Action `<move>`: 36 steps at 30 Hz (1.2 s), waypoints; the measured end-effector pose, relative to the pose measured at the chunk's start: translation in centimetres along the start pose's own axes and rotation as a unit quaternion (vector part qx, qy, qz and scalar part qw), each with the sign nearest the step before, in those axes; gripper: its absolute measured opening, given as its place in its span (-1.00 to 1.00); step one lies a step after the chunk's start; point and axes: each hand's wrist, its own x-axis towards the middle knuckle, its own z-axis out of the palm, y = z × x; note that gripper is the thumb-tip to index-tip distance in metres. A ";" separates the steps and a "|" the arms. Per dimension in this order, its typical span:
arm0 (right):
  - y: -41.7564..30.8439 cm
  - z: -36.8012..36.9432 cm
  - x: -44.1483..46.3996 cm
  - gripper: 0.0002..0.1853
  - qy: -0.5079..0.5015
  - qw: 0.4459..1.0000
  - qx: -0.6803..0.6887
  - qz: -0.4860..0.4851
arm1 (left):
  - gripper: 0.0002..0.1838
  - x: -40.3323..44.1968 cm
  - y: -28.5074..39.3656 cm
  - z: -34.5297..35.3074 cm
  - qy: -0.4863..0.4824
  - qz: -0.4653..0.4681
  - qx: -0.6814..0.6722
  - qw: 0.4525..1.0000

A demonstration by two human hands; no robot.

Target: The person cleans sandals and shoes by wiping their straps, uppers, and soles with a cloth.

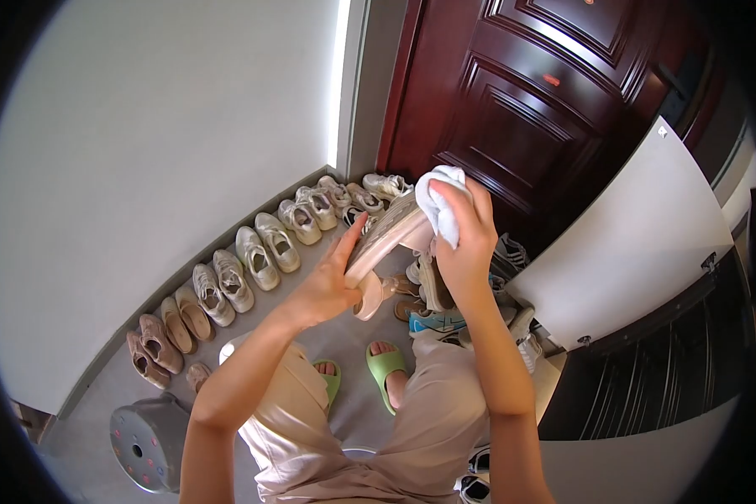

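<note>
Raised in front of me is a pinkish-beige sandal (395, 238), tipped on its side with its ribbed sole turned toward the upper left. My left hand (326, 284) grips its lower end, fingers along the sole and the thumb hidden from view. At the sandal's upper end, my right hand (469, 231) holds a bunched white cloth (442, 204) against it. The cloth covers that tip of the sandal.
Pairs of shoes (218, 286) line the wall at left, up to the dark red door (521, 118). More footwear, including a blue shoe (435, 322), lies at right beside an open white cabinet flap (622, 244). A grey stool (149, 441) stands at lower left.
</note>
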 end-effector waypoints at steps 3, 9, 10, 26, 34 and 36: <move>0.7 0.0 -0.3 -0.44 0.003 0.996 0.054 0.069 | 0.16 0.1 -0.5 0.0 0.009 0.018 -0.003 1.000; 1.1 -0.4 -0.4 -0.49 0.040 0.993 0.083 0.076 | 0.17 -0.1 -0.6 -0.4 -0.011 -0.007 -0.055 0.998; 1.2 -0.4 -0.2 -0.50 0.032 0.990 0.096 0.096 | 0.18 -0.3 -0.5 -0.4 -0.009 -0.004 -0.067 0.998; 2.7 0.2 -2.2 -0.63 -0.027 0.969 0.140 0.202 | -0.17 -2.0 -0.1 -3.2 0.134 -0.027 -0.359 0.924; -2.2 5.8 -3.5 -0.54 -0.232 0.942 0.226 0.094 | -0.26 -16.1 -12.8 -3.0 0.270 0.003 -0.574 0.773; -3.3 7.1 -3.9 -0.54 -0.284 0.916 0.258 0.117 | -0.34 -20.6 -16.1 -1.4 0.307 -0.002 -0.640 0.704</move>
